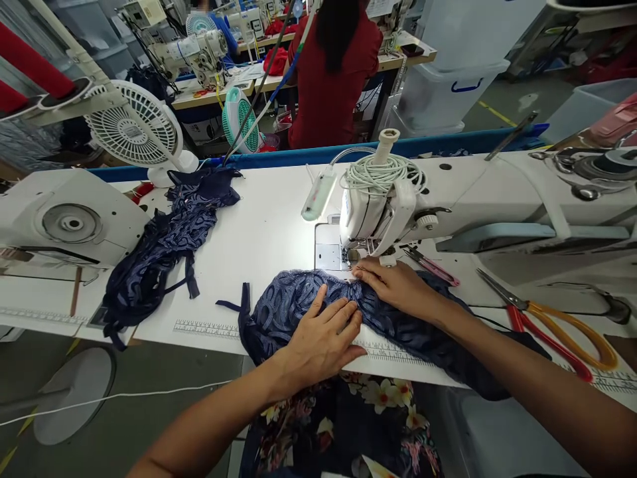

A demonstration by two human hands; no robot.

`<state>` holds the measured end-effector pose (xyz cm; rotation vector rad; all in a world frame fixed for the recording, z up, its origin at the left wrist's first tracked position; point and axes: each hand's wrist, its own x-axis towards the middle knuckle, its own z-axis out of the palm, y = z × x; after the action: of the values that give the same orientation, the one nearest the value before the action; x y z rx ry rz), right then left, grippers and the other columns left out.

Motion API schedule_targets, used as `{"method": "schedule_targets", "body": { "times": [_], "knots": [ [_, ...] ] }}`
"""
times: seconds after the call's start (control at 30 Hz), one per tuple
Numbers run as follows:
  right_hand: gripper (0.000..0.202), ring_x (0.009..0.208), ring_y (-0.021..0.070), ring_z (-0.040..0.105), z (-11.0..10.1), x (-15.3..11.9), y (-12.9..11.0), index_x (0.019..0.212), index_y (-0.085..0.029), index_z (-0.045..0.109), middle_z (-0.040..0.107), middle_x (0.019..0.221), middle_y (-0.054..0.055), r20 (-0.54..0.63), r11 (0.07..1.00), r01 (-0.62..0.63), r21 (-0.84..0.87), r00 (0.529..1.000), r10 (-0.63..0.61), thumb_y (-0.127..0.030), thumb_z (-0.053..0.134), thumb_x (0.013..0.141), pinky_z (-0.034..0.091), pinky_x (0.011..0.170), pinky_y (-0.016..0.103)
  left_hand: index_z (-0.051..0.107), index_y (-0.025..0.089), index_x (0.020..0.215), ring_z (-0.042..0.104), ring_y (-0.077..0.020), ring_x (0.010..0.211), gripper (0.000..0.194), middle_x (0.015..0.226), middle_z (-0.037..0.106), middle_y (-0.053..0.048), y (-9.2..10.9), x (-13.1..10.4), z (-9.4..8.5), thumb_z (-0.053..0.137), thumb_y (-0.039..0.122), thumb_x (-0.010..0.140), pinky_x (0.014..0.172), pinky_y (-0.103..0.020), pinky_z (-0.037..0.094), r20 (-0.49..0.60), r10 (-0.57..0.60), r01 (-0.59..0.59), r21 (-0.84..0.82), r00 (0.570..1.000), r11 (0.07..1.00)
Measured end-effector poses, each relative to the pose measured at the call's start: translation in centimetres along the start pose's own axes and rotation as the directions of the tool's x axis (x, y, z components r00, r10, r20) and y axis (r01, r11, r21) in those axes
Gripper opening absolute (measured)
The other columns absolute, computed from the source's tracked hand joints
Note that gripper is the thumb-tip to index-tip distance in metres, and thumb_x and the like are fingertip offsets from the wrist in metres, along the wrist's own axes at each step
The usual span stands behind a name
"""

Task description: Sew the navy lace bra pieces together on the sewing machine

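Note:
A navy lace garment piece [286,309] lies along the front edge of the white sewing table, its upper edge close to the presser foot of the sewing machine [365,216]. My left hand [323,338] rests flat on the lace with its fingers spread. Just right of the needle area, my right hand [391,282] has its fingers bent together at the garment's upper edge, with thumb and fingertips on the fabric. The right part of the garment runs under my right forearm and hangs over the table edge.
More navy lace pieces [174,245] are heaped at the left, beside another machine [74,219]. Orange-and-red scissors [547,315] and pink-handled snips [435,267] lie to the right. A white fan [134,123] stands behind. A person in red [328,79] sits beyond the table.

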<state>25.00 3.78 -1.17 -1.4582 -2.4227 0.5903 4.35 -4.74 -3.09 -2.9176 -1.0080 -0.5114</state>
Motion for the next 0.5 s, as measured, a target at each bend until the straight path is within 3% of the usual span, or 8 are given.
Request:
{"method": "schedule_targets", "body": {
  "times": [0.17,0.33,0.5],
  "knots": [
    [0.024,0.067,0.0162,0.063,0.4,0.2,-0.6,0.095,-0.026,0.058,0.070,0.083,-0.001,0.033,0.996,-0.072,-0.054,0.997,0.073,-0.048,0.054,0.089,0.039,0.059,0.026,0.053,0.010,0.130,0.049,-0.0258,0.131,0.049,0.136,0.058,-0.015,0.1,-0.1,0.0,0.045,0.046,0.098,0.121,-0.054,0.017,0.003,-0.010,0.010,0.006,1.000,1.000],
    [0.021,0.068,0.0148,0.063,1.1,0.9,-0.8,0.088,-0.025,0.056,0.068,0.078,-0.004,0.014,0.991,-0.113,-0.075,0.993,0.115,-0.047,0.057,0.088,0.038,0.057,0.025,0.052,0.009,0.132,0.046,-0.0276,0.134,0.052,0.139,0.055,-0.015,0.2,-0.2,0.1,0.043,0.048,0.098,0.121,-0.054,0.018,0.015,-0.019,0.019,0.014,1.000,1.000],
    [0.026,0.076,0.0219,0.066,-0.8,-1.1,-2.0,0.106,-0.023,0.059,0.070,0.091,0.006,-0.035,0.978,-0.083,-0.193,0.996,0.078,-0.043,0.050,0.092,0.042,0.060,0.030,0.049,0.011,0.135,0.045,-0.0263,0.136,0.056,0.139,0.055,-0.015,0.3,-0.4,0.2,0.043,0.052,0.097,0.120,-0.056,0.019,0.012,-0.057,0.057,0.009,0.998,0.998]
  ]
}}
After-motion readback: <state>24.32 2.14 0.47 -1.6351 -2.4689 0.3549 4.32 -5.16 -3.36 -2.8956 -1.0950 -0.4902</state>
